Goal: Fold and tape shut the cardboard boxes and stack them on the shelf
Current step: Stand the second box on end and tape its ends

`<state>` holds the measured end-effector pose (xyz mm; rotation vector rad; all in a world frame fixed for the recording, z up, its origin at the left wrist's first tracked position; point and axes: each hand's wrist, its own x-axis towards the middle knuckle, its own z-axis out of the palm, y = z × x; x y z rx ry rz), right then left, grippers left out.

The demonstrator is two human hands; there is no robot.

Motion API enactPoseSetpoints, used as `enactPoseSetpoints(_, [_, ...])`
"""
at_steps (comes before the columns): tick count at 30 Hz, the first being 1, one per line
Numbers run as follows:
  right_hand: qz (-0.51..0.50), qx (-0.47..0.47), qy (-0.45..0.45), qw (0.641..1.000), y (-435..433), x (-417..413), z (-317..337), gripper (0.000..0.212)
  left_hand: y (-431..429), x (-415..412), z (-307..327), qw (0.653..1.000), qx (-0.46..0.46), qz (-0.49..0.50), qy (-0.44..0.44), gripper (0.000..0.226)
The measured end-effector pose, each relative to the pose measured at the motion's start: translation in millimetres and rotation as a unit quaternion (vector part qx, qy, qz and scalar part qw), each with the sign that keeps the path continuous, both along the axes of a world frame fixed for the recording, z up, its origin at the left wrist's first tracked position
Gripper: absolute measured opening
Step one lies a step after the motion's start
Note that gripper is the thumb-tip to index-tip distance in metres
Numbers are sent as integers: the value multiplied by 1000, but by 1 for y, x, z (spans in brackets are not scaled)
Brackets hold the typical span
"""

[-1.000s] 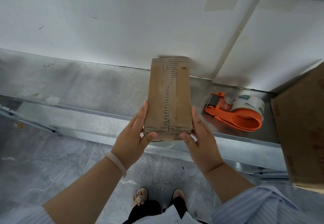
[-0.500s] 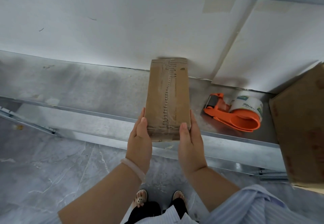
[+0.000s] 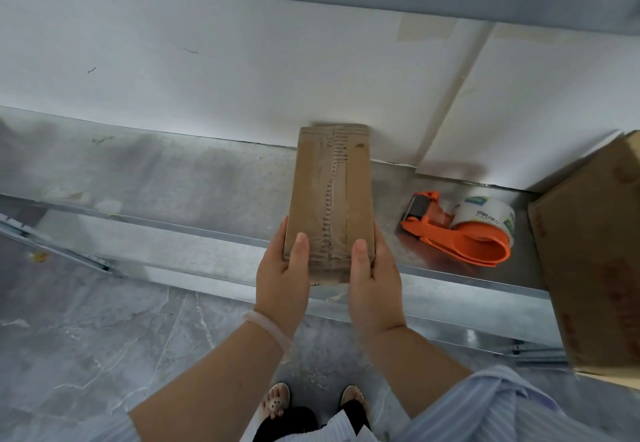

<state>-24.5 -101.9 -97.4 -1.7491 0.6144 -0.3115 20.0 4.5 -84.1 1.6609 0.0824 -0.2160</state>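
A narrow taped cardboard box (image 3: 332, 185) lies lengthwise on the metal shelf (image 3: 166, 182), its far end against the white wall. My left hand (image 3: 284, 275) grips its near left corner, thumb on top. My right hand (image 3: 372, 275) grips the near right corner the same way. The box's near end overhangs the shelf's front edge a little.
An orange tape dispenser (image 3: 460, 230) with a white roll lies on the shelf right of the box. A large cardboard box (image 3: 595, 254) stands at the far right. Grey marble floor (image 3: 104, 355) and my sandalled feet show below.
My thumbs moved from the box's near end face up onto its top, and both hands closed in on the near corners. The box stayed where it was.
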Motion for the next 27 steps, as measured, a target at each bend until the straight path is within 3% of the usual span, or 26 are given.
enactPoseSetpoints(3, [11, 45, -7, 999, 0, -3, 9, 46, 6, -1, -3, 999, -22, -31, 29, 48])
enactPoseSetpoints(7, [2, 81, -10, 997, -3, -10, 18, 23, 1, -17, -4, 1000, -16, -15, 18, 61])
enactPoseSetpoints(11, [3, 66, 12, 998, -10, -10, 13, 39, -3, -19, -7, 999, 23, 23, -11, 44])
enactPoseSetpoints(15, [24, 55, 28, 998, -36, -14, 23, 33, 9, -27, -2, 999, -1, -36, -25, 30])
enactPoseSetpoints(19, [92, 57, 63, 992, -81, -17, 42, 23, 35, -8, 4, 997, 11, 54, -45, 22])
enactPoseSetpoints(22, [130, 76, 92, 984, -100, -8, 50, 24, 47, 31, 23, 988, 87, 101, -77, 45])
enactPoseSetpoints(25, [148, 98, 115, 977, -97, 10, 56, 24, 56, 65, 36, 975, 211, 7, -67, 66])
enactPoseSetpoints(27, [127, 71, 113, 983, -88, 24, 57, 24, 56, 74, 40, 975, 209, -69, -25, 64])
